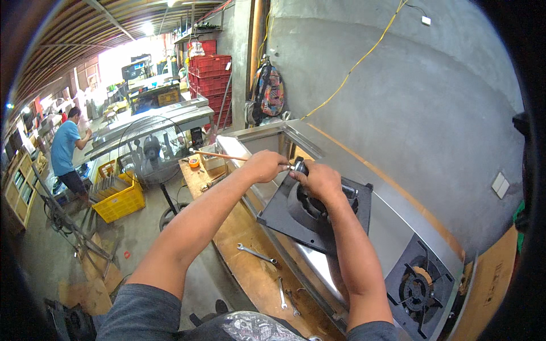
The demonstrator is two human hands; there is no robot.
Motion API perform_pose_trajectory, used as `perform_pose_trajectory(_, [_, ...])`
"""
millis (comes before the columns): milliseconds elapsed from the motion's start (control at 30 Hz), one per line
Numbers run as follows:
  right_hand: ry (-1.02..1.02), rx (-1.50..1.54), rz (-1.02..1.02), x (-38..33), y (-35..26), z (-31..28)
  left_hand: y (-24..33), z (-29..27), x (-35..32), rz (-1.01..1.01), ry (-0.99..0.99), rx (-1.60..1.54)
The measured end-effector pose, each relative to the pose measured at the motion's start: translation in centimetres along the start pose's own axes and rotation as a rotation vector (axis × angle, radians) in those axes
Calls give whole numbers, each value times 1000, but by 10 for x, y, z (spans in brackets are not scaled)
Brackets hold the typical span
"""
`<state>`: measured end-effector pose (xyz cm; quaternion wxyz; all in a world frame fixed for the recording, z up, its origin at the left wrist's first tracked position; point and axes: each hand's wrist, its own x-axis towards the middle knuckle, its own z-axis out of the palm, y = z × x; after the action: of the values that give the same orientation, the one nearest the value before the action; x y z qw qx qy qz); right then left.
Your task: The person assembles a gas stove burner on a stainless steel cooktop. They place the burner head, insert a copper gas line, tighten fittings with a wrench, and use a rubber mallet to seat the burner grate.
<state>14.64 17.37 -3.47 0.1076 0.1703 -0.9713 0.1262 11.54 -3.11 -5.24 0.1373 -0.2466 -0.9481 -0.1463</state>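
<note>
Head view: left hand (264, 166) and right hand (322, 181) meet at one black stove burner (284, 209).
Both arms reach forward, elbows bent a bit. The left fingers pinch a small metal piece (290, 167); the right fingers curl around the burner's round end. That burner is tipped over the shiny steel counter (392, 219), and a second burner (421, 291) sits to the right. Three wrenches (257, 254) lie on the wooden board (232, 234). Around are a gray wall (409, 108), one fan (151, 149), one yellow crate (121, 204), stacked red crates (210, 77) and one person in blue (66, 149).
</note>
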Motion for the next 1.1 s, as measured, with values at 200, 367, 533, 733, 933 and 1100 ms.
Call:
perform_pose_trajectory(200, [-24,8,62,4,0,0,3,11,4,-4,117,-13])
perform_pose_trajectory(367, [-30,22,139,17,-5,3,-8,30,22,-46,168,-34])
perform_pose_trajectory(533, [-34,-7,137,24,4,6,-12,23,31,-74,106,12])
perform_pose_trajectory(733, [-90,41,153,-8,36,-15,-10,18,27,-74,93,53])
perform_pose_trajectory(933, [-30,6,224,-16,22,-21,-4,17,31,-104,101,124])
perform_pose_trajectory(1100, [0,-43,255,-12,27,-13,7,10,30,-148,125,125])
